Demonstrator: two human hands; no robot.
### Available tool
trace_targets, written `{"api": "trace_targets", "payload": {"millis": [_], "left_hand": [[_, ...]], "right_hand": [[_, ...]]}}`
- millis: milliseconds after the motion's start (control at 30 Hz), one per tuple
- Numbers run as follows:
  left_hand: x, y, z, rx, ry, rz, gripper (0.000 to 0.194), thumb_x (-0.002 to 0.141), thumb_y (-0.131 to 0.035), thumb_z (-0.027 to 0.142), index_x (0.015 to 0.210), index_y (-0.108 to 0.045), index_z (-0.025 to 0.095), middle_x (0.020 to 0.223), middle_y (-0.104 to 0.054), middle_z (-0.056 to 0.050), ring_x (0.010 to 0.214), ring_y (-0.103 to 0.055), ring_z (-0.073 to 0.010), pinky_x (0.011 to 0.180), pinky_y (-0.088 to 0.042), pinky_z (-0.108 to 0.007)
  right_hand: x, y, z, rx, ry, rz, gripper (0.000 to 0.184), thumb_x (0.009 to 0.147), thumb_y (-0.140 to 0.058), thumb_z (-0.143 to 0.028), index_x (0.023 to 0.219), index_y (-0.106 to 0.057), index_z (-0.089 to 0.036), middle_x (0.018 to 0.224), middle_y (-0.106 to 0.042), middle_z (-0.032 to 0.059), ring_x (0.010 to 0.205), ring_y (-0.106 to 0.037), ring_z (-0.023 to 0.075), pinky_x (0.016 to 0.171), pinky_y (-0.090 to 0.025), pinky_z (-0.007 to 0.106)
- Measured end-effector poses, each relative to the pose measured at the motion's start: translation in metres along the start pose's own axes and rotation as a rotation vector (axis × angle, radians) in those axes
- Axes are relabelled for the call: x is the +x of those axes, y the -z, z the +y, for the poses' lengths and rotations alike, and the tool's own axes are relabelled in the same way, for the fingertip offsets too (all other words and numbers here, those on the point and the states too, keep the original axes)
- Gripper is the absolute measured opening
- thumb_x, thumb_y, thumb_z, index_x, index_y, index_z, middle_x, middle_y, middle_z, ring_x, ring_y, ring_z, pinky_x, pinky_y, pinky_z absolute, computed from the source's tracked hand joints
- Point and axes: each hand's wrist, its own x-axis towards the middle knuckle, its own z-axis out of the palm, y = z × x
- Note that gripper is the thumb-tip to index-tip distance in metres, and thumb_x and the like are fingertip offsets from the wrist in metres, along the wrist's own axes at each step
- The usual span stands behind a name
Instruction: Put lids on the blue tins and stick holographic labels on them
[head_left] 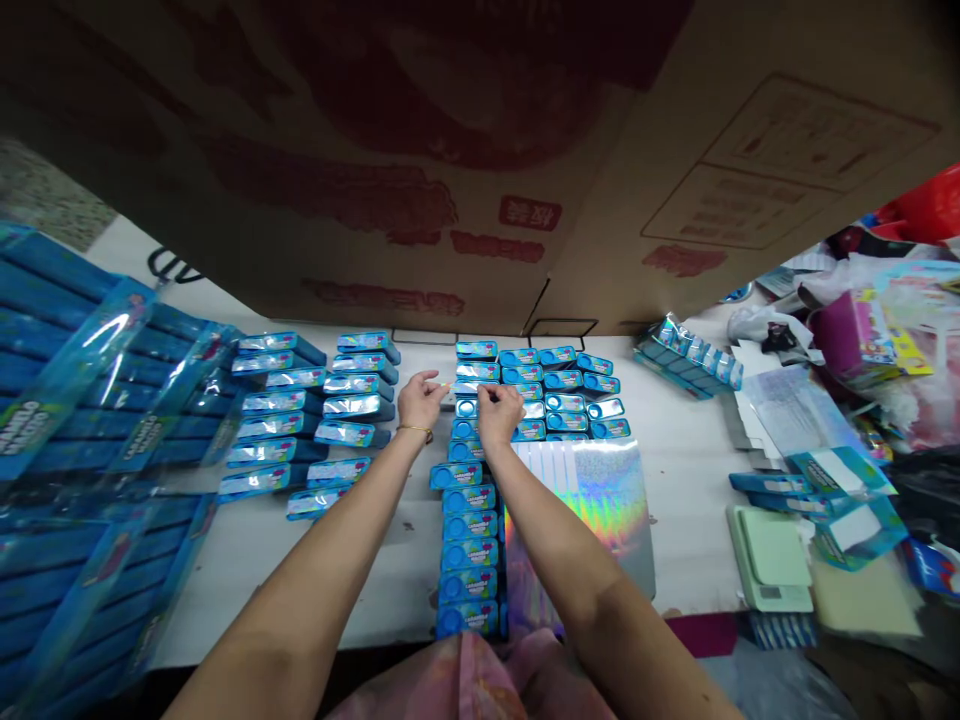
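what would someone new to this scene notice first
Probably the huge cardboard box with red print, filling the top of the view. Below it, small shiny blue boxes stand in rows on a white surface, with the left hand and right hand at the middle group. Right of centre, a silvery sheet gleams in rainbow colours.

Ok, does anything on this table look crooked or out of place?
Yes, slightly. In the long column of blue boxes at the centre, one box juts out to the left of its neighbours. Farther right, a short row of blue boxes lies slanted, apart from the straighter column.
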Motion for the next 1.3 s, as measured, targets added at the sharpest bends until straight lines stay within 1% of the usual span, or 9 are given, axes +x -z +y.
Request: {"api": "trace_targets", "payload": {"millis": [200,333,533,633,700,767,900,1033,1300], "left_hand": [[0.005,-0.01,-0.011,0.028,0.043,-0.05,0.037,0.061,-0.061,0.028,0.095,-0.057,0.014,0.062,-0.061,0.0,0.061,-0.058,-0.0149,0.063,-0.045,-0.027],[0.0,-0.011,-0.009,0.191,0.059,-0.03,0.038,0.064,-0.058,0.024,0.099,-0.058,0.013,0.078,-0.065,-0.006,0.066,-0.059,-0.0164,0.066,-0.046,-0.029],[-0.016,0.0,-0.002,0.535,-0.202,-0.177,0.033,0.069,-0.041,0.01,0.09,-0.065,0.02,0.101,-0.061,-0.005,0.094,-0.055,-0.019,0.084,-0.041,-0.03],[-0.032,0.0,0.013,0.678,-0.247,-0.097,0.033,0.072,-0.042,0.016,0.097,-0.063,0.018,0.109,-0.056,-0.009,0.099,-0.051,-0.023,0.086,-0.039,-0.035],[-0.051,-0.011,0.027,0.691,-0.373,-0.112,0.032,0.077,-0.042,0.026,0.103,-0.06,0.02,0.111,-0.054,-0.009,0.101,-0.048,-0.0245,0.087,-0.036,-0.039],[-0.076,-0.03,0.039,0.681,-0.533,-0.274,0.03,0.078,-0.044,0.035,0.101,-0.061,0.024,0.111,-0.054,-0.007,0.104,-0.045,-0.0253,0.088,-0.033,-0.041],[-0.12,-0.076,0.046,0.717,-0.652,-0.526,0.03,0.073,-0.052,0.041,0.097,-0.061,0.025,0.12,-0.048,-0.008,0.111,-0.038,-0.0284,0.086,-0.031,-0.044],[-0.132,-0.1,0.038,0.743,-0.559,-0.463,0.021,0.074,-0.053,0.035,0.09,-0.06,0.023,0.125,-0.044,-0.009,0.113,-0.034,-0.0283,0.087,-0.03,-0.045],[-0.13,-0.103,0.032,0.725,-0.551,-0.411,0.016,0.076,-0.05,0.034,0.085,-0.059,0.023,0.125,-0.046,-0.006,0.115,-0.034,-0.0273,0.089,-0.027,-0.045]], "right_hand": [[0.001,-0.002,0.001,-0.251,0.102,-0.038,0.017,0.079,-0.049,-0.028,0.077,-0.065,-0.02,0.087,-0.058,0.0053,0.088,-0.044,0.0223,0.076,-0.029,0.035],[0.003,0.007,0.004,-0.368,0.179,-0.063,0.023,0.082,-0.044,-0.024,0.098,-0.061,-0.021,0.092,-0.055,0.0068,0.089,-0.043,0.0214,0.076,-0.028,0.034],[0.009,0.029,0.007,-0.633,0.616,-0.363,0.037,0.081,-0.041,-0.015,0.112,-0.054,-0.03,0.099,-0.052,0.0066,0.089,-0.041,0.0213,0.076,-0.027,0.036],[0.021,0.054,0.021,-0.59,0.59,-0.331,0.038,0.08,-0.041,-0.014,0.112,-0.055,-0.029,0.104,-0.051,0.0059,0.09,-0.043,0.0199,0.076,-0.029,0.034],[0.03,0.084,0.04,-0.493,0.504,-0.224,0.037,0.081,-0.038,-0.013,0.11,-0.057,-0.026,0.103,-0.052,0.0061,0.091,-0.045,0.0185,0.076,-0.031,0.032],[0.036,0.119,0.063,-0.405,0.461,-0.13,0.035,0.082,-0.035,-0.013,0.105,-0.06,-0.022,0.098,-0.054,0.0065,0.09,-0.047,0.0174,0.076,-0.034,0.03],[0.036,0.169,0.1,-0.448,0.559,-0.21,0.028,0.084,-0.042,-0.019,0.102,-0.061,-0.025,0.094,-0.056,0.0054,0.089,-0.049,0.0175,0.077,-0.035,0.031],[0.027,0.174,0.12,-0.683,0.662,-0.357,0.028,0.083,-0.047,-0.025,0.11,-0.057,-0.027,0.105,-0.056,0.0074,0.093,-0.046,0.0209,0.076,-0.035,0.034],[0.019,0.186,0.131,-0.668,0.746,-0.395,0.024,0.086,-0.042,-0.02,0.104,-0.059,-0.022,0.107,-0.057,0.0063,0.094,-0.047,0.018,0.08,-0.036,0.032]]}}
